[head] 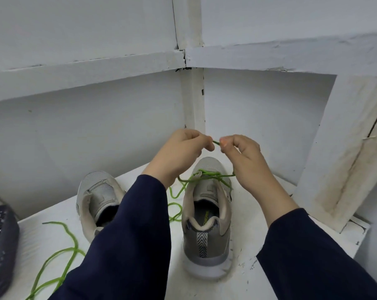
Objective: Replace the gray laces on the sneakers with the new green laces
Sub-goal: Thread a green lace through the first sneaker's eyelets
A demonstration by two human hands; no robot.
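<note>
Pinching green lace (216, 142) with left hand (179, 153) and right hand (245, 162) over sneaker (206, 241); risking dragging threaded part back out, tugging unevenly.

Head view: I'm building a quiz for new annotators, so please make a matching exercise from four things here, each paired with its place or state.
1 threaded green lace
2 loose green lace
3 left sneaker
4 patterned shoe

A cut off by the left edge
B lying slack, held by nobody
C pinched by left hand and right hand
D no lace visible, partly behind a sleeve

Pairs: 1-C, 2-B, 3-D, 4-A
</note>
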